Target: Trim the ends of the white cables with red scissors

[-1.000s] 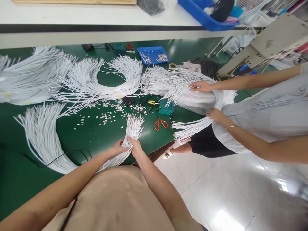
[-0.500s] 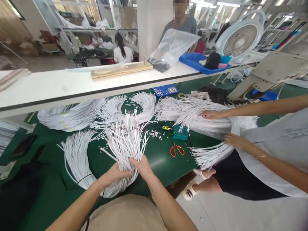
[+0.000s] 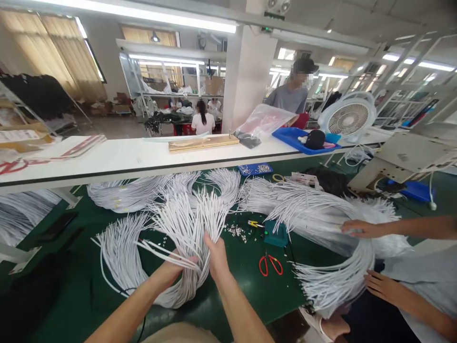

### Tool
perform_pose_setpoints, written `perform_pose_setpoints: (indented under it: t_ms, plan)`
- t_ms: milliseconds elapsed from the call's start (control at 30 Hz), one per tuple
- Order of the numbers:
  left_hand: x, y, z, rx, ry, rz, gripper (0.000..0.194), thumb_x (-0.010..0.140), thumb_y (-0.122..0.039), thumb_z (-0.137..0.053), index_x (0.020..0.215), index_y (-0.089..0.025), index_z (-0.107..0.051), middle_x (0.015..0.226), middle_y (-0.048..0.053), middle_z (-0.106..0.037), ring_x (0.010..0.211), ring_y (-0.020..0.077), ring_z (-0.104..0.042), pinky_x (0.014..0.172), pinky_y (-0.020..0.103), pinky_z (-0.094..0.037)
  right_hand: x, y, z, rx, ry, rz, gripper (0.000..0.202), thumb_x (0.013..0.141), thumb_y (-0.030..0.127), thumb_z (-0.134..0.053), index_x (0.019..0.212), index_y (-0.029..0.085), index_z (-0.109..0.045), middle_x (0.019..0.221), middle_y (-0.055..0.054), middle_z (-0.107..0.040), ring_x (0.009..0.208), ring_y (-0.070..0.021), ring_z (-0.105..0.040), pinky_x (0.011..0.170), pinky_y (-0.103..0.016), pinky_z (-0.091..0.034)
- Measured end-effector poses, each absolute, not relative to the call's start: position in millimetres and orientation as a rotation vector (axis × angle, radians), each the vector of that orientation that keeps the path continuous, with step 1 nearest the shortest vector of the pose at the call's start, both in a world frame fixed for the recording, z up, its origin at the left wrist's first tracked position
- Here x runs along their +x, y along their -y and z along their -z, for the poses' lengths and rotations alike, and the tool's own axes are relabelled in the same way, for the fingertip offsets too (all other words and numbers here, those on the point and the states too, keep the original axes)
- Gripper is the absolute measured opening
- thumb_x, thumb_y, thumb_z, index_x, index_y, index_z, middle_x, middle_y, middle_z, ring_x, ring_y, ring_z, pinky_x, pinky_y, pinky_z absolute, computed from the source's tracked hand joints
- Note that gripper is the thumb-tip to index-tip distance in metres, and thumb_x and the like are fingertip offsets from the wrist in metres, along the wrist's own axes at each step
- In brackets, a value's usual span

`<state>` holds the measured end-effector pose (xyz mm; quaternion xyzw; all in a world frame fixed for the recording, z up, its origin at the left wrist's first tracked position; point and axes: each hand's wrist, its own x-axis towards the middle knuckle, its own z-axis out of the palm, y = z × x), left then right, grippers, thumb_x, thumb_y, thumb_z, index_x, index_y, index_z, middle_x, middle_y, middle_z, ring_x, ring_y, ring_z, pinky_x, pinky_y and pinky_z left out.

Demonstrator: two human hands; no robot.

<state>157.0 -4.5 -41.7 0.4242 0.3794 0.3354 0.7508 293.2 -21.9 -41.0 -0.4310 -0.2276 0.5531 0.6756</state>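
A thick bundle of white cables (image 3: 189, 219) stands up between my hands, its cut ends fanned out at the top. My left hand (image 3: 174, 269) wraps the bundle low on its left side, fingers partly hidden behind the strands. On the right side my right hand (image 3: 217, 255) grips the same bundle, thumb pointing up. The bundle curves down and round to the left, where its other ends (image 3: 121, 238) spread on the green table (image 3: 235, 290). Some strands stick out to the left above my left wrist.
Red-handled scissors (image 3: 270, 264), a teal device (image 3: 275, 233), yellow-tipped pliers (image 3: 255, 224) and small scattered bits (image 3: 237, 232) lie right of the bundle. More cable bundles (image 3: 124, 193) lie behind. At right, a co-worker's hands (image 3: 367, 228) handle another bundle (image 3: 332, 281). A white shelf (image 3: 143, 159) crosses above.
My view has tilted upward, showing more of the room. The bundle in my hands stands more upright. At right, the co-worker's bundle has shifted toward the table's front edge.
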Motion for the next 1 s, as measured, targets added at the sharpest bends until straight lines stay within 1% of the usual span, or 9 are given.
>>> perform_pose_setpoints:
  t_ms: [67,100,200,300,433,600,733,867,1000]
  plan:
    - [158,2,41,0.914,-0.803,-0.761,0.042,0.065,-0.026,-0.069,0.105,-0.018,-0.063,0.106,0.009,-0.065,0.109,0.0263,-0.054,0.098,0.039,-0.038,293,21,39,-0.884,0.456,-1.240,0.049,0.064,0.040,-0.070,0.106,0.015,-0.063,0.105,-0.009,-0.066,0.098,-0.0247,-0.060,0.091,-0.038,-0.042]
    - [159,0,42,0.895,-0.811,-0.764,0.039,0.066,-0.026,-0.069,0.104,-0.018,-0.063,0.107,0.009,-0.065,0.108,0.0259,-0.054,0.098,0.039,-0.038,294,20,39,-0.852,0.437,-1.242,0.050,0.064,0.040,-0.070,0.107,0.015,-0.062,0.107,-0.009,-0.065,0.100,-0.0246,-0.059,0.091,-0.038,-0.042]
    - [163,-2,48,0.837,-0.809,-0.694,0.041,0.063,-0.026,-0.070,0.102,-0.016,-0.063,0.105,0.010,-0.065,0.106,0.0274,-0.056,0.095,0.040,-0.040,296,20,41,-0.864,0.315,-1.232,0.048,0.065,0.041,-0.069,0.104,0.014,-0.063,0.104,-0.010,-0.066,0.098,-0.0251,-0.060,0.089,-0.038,-0.044]
    - [165,-2,50,0.778,-0.808,-0.685,0.039,0.063,-0.027,-0.070,0.099,-0.015,-0.065,0.103,0.011,-0.066,0.104,0.0282,-0.057,0.093,0.041,-0.041,300,21,42,-0.791,0.248,-1.236,0.048,0.067,0.042,-0.067,0.106,0.016,-0.061,0.104,-0.009,-0.066,0.098,-0.0249,-0.060,0.085,-0.038,-0.047]
    - [164,-3,45,0.727,-0.807,-0.649,0.030,0.061,-0.023,-0.069,0.089,-0.013,-0.068,0.097,0.011,-0.068,0.100,0.0292,-0.059,0.092,0.040,-0.042,305,21,41,-0.769,0.245,-1.291,0.050,0.071,0.054,-0.058,0.102,0.015,-0.064,0.101,-0.011,-0.066,0.093,-0.0263,-0.062,0.078,-0.039,-0.050]
    - [165,-7,45,0.652,-0.817,-0.681,0.021,0.064,-0.024,-0.065,0.082,-0.013,-0.067,0.093,0.009,-0.069,0.099,0.0276,-0.059,0.089,0.039,-0.044,301,14,41,-0.763,0.269,-1.283,0.050,0.072,0.052,-0.058,0.106,0.015,-0.063,0.104,-0.010,-0.066,0.095,-0.0252,-0.061,0.083,-0.038,-0.048]
    - [164,-8,47,0.661,-0.849,-0.714,0.019,0.064,-0.024,-0.065,0.081,-0.015,-0.066,0.094,0.008,-0.068,0.095,0.0262,-0.060,0.087,0.039,-0.045,298,13,42,-0.701,0.297,-1.298,0.051,0.077,0.053,-0.052,0.113,0.018,-0.059,0.109,-0.009,-0.064,0.099,-0.0239,-0.060,0.086,-0.038,-0.047]
    - [162,-8,47,0.670,-0.811,-0.691,0.013,0.061,-0.019,-0.065,0.073,-0.016,-0.065,0.084,0.007,-0.068,0.092,0.0256,-0.060,0.087,0.039,-0.044,299,13,42,-0.673,0.309,-1.287,0.051,0.078,0.051,-0.050,0.116,0.018,-0.056,0.110,-0.009,-0.063,0.101,-0.0238,-0.059,0.086,-0.038,-0.046]
    - [156,-8,53,0.646,-0.818,-0.743,0.004,0.055,-0.022,-0.059,0.058,-0.019,-0.059,0.065,0.004,-0.064,0.090,0.0298,-0.058,0.087,0.046,-0.042,300,13,43,-0.682,0.295,-1.279,0.054,0.078,0.051,-0.051,0.121,0.019,-0.053,0.110,-0.009,-0.063,0.102,-0.0240,-0.058,0.087,-0.039,-0.046]
